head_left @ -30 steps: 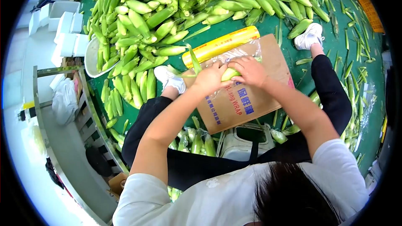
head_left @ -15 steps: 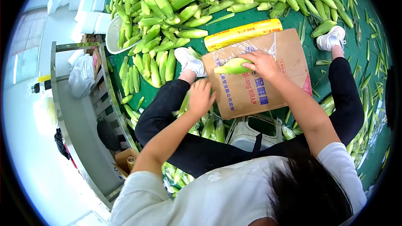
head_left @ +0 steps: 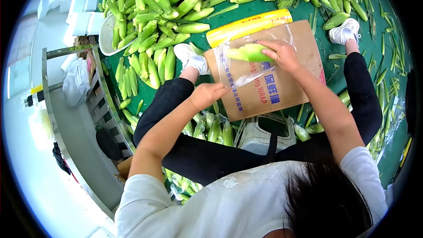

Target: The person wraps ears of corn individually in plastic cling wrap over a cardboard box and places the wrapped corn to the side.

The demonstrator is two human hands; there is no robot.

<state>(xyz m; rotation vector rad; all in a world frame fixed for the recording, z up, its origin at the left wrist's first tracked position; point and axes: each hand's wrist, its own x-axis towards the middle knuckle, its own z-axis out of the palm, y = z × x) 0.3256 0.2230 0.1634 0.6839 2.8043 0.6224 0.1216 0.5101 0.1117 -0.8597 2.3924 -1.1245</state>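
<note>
One white tub (head_left: 105,45), far left, beside one corn heap (head_left: 176,0), ears too many to count. One left hand (head_left: 209,96), fingers drawn close together at the clear film (head_left: 246,79); could not tell whether it gripped. One yellow roll (head_left: 249,27) lay along the far edge of one printed cardboard (head_left: 288,89). One green ear (head_left: 252,53) was over the cardboard, its right end clasped by one right hand (head_left: 284,55).

Wht boxes (head_left: 80,24) upper L; metal frame (head_left: 66,51) nr them, w/ plastic bag (head_left: 76,86) (crumpled), dk round object (head_left: 109,144) alongside.
</note>
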